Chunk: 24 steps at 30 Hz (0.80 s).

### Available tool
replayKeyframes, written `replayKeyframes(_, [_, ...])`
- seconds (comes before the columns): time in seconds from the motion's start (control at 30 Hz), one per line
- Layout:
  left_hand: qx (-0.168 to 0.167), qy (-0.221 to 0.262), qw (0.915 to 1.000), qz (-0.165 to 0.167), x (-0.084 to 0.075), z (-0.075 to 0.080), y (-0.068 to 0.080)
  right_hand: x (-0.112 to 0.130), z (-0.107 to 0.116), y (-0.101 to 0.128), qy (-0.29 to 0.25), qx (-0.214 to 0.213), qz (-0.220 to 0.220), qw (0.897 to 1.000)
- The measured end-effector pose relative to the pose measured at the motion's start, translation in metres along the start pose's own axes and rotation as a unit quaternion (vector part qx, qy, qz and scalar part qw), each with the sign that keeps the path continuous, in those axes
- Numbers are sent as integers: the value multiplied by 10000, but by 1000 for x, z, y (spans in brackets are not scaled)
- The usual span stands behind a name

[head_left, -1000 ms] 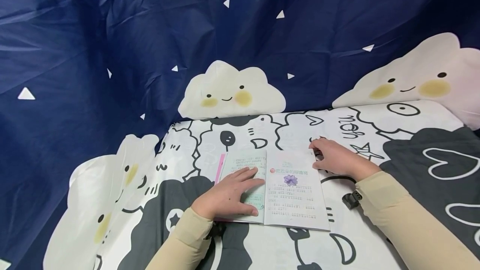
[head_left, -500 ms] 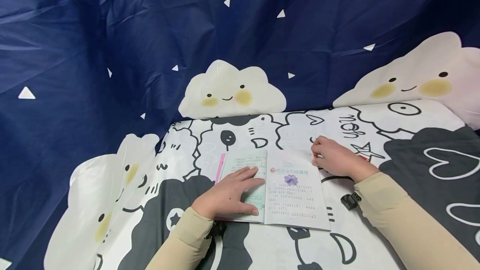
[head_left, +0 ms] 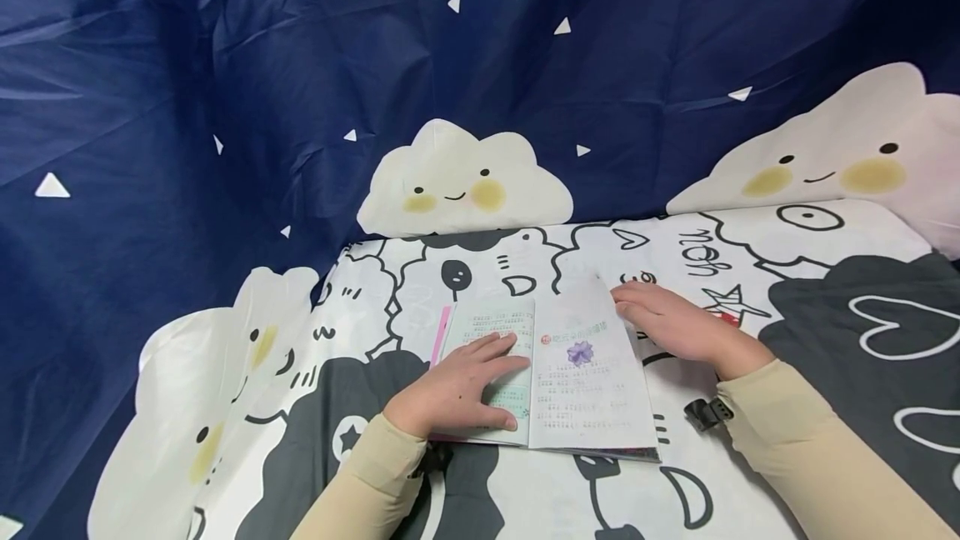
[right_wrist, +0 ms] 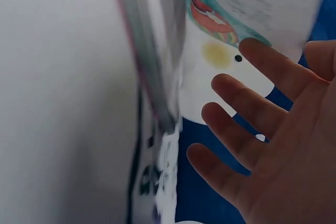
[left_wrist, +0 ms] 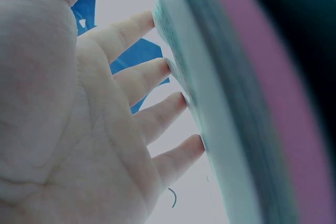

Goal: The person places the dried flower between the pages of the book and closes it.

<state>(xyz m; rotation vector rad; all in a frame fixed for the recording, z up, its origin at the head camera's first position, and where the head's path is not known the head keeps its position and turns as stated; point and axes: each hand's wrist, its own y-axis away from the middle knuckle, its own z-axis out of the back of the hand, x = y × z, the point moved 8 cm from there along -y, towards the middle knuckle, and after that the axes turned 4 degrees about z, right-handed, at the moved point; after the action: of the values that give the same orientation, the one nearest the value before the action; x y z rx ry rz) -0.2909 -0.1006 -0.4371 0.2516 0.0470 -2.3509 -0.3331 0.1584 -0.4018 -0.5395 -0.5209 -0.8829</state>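
Left hand point(head_left: 457, 386): fingers straight, pressed flat on the left page of the open booklet point(head_left: 551, 373). Booklet: lies open at centre of the cartoon-print tablecloth point(head_left: 750, 257). Right hand point(head_left: 675, 322), at the booklet's 2 o'clock: fingers relaxed and extended, lifting the right page's upper corner.

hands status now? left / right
Left hand: open, flat on the open booklet's left page.
Right hand: open, fingers under its lifted right page.
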Motion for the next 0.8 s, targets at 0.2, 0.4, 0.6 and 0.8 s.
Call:
replayKeyframes(0.2, [-101,330,9994,56,1,3,-3,14,-3,0,-344,45,173,9992])
replayKeyframes(0.4, [-727,764,9939,-307,-8,22,-3,36,-15,-5,-343,222,494,9979])
replayKeyframes(0.6, [-1446,614,9836,-886,-33,54,5,58,-30,-11,-134,523,785,9955])
replayKeyframes(0.8, [-1726,-26,9781,-1165,-51,76,15,68,-49,-18,88,851,893,9923])
